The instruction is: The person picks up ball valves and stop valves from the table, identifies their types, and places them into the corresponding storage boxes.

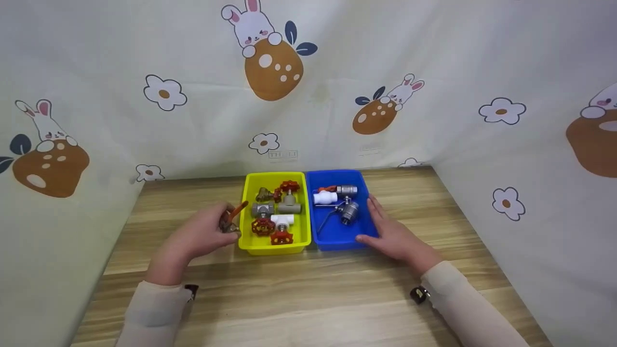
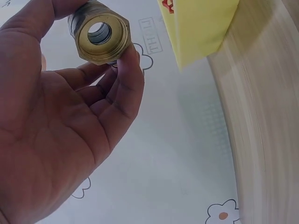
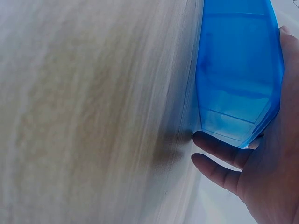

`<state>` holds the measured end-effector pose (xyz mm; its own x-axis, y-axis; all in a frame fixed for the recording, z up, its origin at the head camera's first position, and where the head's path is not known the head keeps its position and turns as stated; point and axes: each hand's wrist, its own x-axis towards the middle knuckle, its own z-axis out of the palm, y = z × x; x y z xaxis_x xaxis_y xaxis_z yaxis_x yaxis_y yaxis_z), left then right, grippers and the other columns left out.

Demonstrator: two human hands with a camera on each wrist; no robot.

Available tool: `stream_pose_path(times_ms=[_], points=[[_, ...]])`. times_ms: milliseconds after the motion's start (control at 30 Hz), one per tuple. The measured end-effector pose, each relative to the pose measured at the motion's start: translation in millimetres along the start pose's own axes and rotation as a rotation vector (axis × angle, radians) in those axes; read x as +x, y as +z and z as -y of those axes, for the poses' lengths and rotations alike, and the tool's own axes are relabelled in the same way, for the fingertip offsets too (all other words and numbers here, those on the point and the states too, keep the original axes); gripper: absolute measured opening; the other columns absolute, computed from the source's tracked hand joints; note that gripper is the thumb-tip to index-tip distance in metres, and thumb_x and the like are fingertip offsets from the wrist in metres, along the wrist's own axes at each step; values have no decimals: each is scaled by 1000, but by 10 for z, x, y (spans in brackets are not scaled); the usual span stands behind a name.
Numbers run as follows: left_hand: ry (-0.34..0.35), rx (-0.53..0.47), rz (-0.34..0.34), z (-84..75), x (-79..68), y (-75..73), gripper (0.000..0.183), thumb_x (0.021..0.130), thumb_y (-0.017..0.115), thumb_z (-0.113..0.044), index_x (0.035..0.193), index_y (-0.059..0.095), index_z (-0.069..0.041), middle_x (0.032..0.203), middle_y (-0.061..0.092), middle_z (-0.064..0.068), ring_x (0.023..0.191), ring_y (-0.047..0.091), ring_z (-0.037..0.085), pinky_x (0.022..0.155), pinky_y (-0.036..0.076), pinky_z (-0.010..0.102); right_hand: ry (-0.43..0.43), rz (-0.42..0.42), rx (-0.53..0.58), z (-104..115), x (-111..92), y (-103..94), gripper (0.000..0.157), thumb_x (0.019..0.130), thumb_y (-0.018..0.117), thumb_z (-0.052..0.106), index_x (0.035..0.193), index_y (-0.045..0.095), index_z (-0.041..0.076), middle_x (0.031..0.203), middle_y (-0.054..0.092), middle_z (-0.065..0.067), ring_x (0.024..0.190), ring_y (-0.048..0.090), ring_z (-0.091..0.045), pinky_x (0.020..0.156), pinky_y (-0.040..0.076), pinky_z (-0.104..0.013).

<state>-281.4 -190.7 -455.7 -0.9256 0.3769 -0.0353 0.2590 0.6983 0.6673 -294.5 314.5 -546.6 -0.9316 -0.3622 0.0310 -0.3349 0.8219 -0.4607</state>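
My left hand [image 1: 205, 231] pinches a brass ball valve [image 2: 105, 39] with an orange-red lever, just left of the yellow bin [image 1: 274, 249]. In the left wrist view the valve's round threaded bore faces the camera, held between thumb and fingers. My right hand [image 1: 393, 236] rests against the right side of the blue bin [image 1: 337, 245], its thumb at the near right corner of the rim. The right wrist view shows straight fingers [image 3: 219, 147] along the blue wall, close over the tabletop.
Inside the yellow bin lie several valves with red handwheels, among them a white valve [image 1: 282, 221] and a grey one [image 1: 289, 205]. The blue bin holds steel lever valves [image 1: 349, 212] and a white valve [image 1: 325, 197]. A patterned cloth [image 1: 328, 120] hangs behind the wooden table [image 1: 299, 299].
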Motion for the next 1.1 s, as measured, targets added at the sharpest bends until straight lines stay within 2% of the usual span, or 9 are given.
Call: stream_pose_path(times_ms=[167,433,600,767,933,1100], points=[[7,24,6,-59,65,29,56,91,88,-24,135,64,1,108,69,11,95,64,26,84,58,47,13,9,-6,2,-5,0,112,104,68,64,179,5,9,187,1,-10,155,41,-54,122,40,-68],[12,64,7,-162,175,138,61,91,89,-26,139,64,3,123,70,14,107,65,29,98,58,53,12,4,-13,-6,-1,4,111,104,69,62,179,5,10,186,1,-11,154,42,-55,121,40,-69],[18,82,-8,-231,223,175,63,91,90,-31,140,66,1,121,72,12,104,66,28,95,59,52,13,7,-12,-2,-5,-3,110,105,68,62,179,5,10,187,1,-11,153,43,-55,120,40,-70],[22,96,-15,-290,249,198,67,92,91,-34,143,65,1,123,72,12,106,66,28,98,59,52,11,8,-7,9,-5,-8,111,104,69,63,179,5,12,187,1,-10,153,43,-54,121,41,-69],[41,90,-17,-316,270,206,69,92,91,-33,145,65,3,130,70,16,113,66,30,104,56,55,-30,-7,-12,-1,-5,-7,113,104,67,66,178,8,5,186,3,-14,148,49,-54,120,44,-65],[53,94,-17,-332,295,212,66,93,90,-33,144,67,1,130,70,15,112,65,30,103,56,55,-38,-10,-20,-9,-7,-6,113,104,65,68,177,8,4,186,3,-13,144,54,-55,118,46,-65]])
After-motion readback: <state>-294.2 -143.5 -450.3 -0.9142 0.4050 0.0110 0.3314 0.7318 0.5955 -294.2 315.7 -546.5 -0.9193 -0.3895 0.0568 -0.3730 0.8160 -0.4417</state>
